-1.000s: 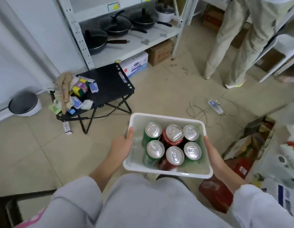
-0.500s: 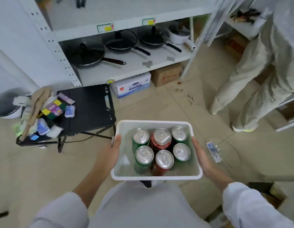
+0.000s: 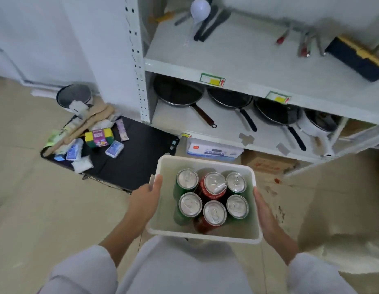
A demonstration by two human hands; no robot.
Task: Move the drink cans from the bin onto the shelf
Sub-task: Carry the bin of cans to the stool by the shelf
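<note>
I carry a white plastic bin (image 3: 202, 236) in front of my body. My left hand (image 3: 145, 202) grips its left wall and my right hand (image 3: 267, 217) grips its right wall. Inside stand several drink cans in two rows: green cans (image 3: 190, 204) on the left and right, red cans (image 3: 214, 213) in the middle. Ahead and above is a white metal shelf (image 3: 243, 58) with bare room at its front left part.
The shelf holds utensils (image 3: 207, 24) and a dark toolbox (image 3: 356, 58). The level below carries several black pans (image 3: 178, 93). A low black folding table (image 3: 133, 158) with sponges and packets stands left of the bin. Boxes (image 3: 214, 150) sit under the rack.
The view has swung up and closer to the rack, so the upper shelf now shows. The bin stays held in both hands; the other person has left the view.
</note>
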